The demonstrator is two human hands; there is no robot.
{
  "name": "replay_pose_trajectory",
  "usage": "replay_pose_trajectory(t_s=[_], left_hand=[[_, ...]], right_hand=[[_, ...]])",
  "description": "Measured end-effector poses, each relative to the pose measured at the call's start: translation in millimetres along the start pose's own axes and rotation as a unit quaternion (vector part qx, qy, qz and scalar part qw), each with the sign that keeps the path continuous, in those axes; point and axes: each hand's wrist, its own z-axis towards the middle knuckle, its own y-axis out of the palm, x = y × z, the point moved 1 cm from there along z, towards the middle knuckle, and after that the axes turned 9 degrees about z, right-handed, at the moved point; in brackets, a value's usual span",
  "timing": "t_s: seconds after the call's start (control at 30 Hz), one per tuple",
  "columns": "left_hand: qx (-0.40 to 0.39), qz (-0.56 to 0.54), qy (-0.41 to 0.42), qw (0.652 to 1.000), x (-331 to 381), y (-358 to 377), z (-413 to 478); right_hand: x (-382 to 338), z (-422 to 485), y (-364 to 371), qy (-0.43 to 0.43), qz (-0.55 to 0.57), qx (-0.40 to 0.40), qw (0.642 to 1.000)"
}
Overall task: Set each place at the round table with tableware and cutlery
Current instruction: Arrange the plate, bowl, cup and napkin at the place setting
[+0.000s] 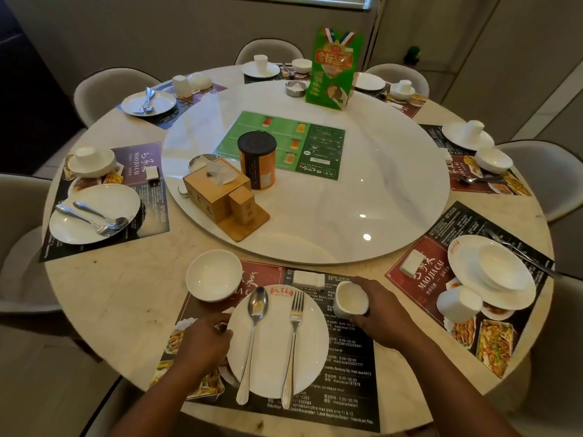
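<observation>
Honestly, with the right hand wrapped round the tilted cup and the left hand pinching the rim of the plate between them, I'd have righted the cup before letting go.

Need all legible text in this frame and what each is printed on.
"MAOJIACAI": left placemat
"MAO JIA CAI": right placemat
"MJC081232259997": near placemat
"maojiacai33337777": near placemat
"West Java 40173": near placemat
Not readable: the Chinese characters on the green carton are blurred. The print on the menu card, the red logo on the plate and the marks on the tissue box are too small.
</observation>
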Motion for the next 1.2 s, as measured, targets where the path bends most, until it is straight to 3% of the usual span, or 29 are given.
replay_pose_trajectory(t_s=[0.73,0.97,1.2], left_hand=[[0.017,0.028,-0.001,0.999,-0.2,6.2,-7.7],[0.116,0.075,0.102,0.985,14.6,-13.1,-18.2],[0.038,0.093,0.196,0.975,76.0,8.9,-30.8]], right_hand=[[2.4,-4.2,6.1,0.004,-0.002,0.004,1.000],[5.5,-52.5,8.2,0.083,0.042,0.055,0.994],[41.0,-132.6,12.1,0.155,-0.021,-0.014,0.988]])
